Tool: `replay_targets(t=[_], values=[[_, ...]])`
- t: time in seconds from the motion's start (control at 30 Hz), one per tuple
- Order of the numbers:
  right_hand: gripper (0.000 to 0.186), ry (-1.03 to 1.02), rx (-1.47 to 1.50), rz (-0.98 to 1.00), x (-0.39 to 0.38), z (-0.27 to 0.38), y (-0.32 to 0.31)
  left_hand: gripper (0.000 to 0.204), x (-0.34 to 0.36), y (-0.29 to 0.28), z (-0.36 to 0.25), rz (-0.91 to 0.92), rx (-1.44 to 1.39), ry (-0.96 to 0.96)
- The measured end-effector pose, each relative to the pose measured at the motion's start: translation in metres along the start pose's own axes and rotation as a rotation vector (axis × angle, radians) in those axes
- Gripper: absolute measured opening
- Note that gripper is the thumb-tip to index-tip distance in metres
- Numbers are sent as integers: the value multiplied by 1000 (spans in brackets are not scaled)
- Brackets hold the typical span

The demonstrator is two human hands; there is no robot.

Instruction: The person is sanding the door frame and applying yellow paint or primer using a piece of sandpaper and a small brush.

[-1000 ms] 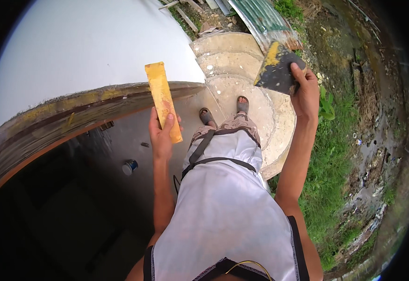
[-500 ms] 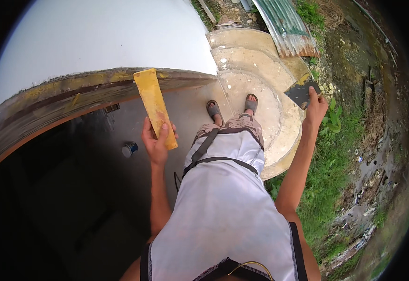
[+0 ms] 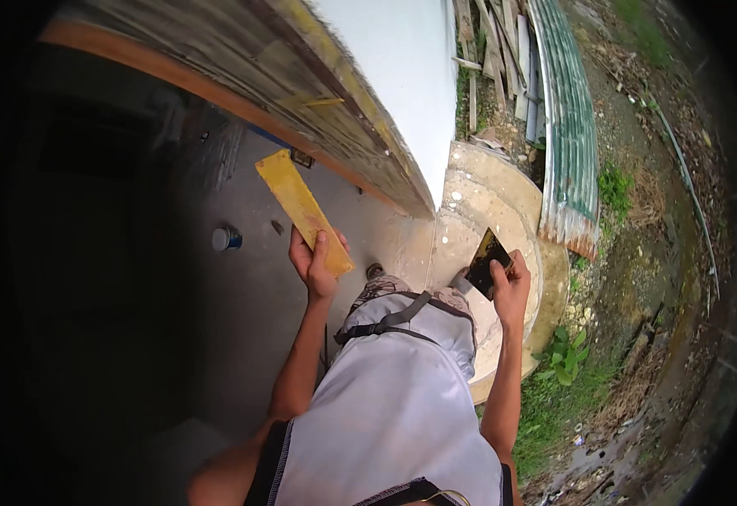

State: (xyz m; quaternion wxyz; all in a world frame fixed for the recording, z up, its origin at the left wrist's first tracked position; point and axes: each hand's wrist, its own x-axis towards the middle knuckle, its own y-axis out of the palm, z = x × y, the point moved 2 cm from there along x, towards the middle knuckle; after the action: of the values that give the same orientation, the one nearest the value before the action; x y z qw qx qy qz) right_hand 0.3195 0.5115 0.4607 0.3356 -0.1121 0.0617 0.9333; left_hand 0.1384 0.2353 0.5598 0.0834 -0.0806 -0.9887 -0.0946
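Note:
My left hand [image 3: 316, 263] is closed around the lower end of a long, flat yellow board [image 3: 293, 194], thumb on its face. The board is scuffed and stained, and its far end tilts up to the left over the shaded floor. To the right, my right hand [image 3: 512, 291] pinches a thin, dark square sheet [image 3: 488, 257] with yellowish stains, thumb on top. What kind of sheet it is I cannot make out. It is held over the rounded steps, apart from the board.
A white wall [image 3: 406, 84] with a rough, yellow-stained lower edge [image 3: 326, 80] stands ahead. A small can [image 3: 227, 239] sits on the floor at left. Rounded concrete steps [image 3: 516, 198], a rusty green corrugated sheet [image 3: 567, 126] and loose planks [image 3: 497, 51] lie at right, beside grass and mud.
The view has turned, bringing more of the wall's lower edge and the planks into sight. My right hand has come inward with the dark sheet, closer to my left hand. Both grips remain.

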Motion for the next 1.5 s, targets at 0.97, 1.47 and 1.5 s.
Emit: replay_targets(t=[0.97, 1.47, 1.5], values=[[22, 80, -146, 906, -19, 18, 549, 24, 113, -358, 22, -24, 122, -318], [38, 9, 147, 340, 237, 52, 643, 26, 549, -434, 35, -64, 586, 50], [37, 2, 133, 333, 246, 71, 655, 22, 583, -439, 37, -48, 628, 138]])
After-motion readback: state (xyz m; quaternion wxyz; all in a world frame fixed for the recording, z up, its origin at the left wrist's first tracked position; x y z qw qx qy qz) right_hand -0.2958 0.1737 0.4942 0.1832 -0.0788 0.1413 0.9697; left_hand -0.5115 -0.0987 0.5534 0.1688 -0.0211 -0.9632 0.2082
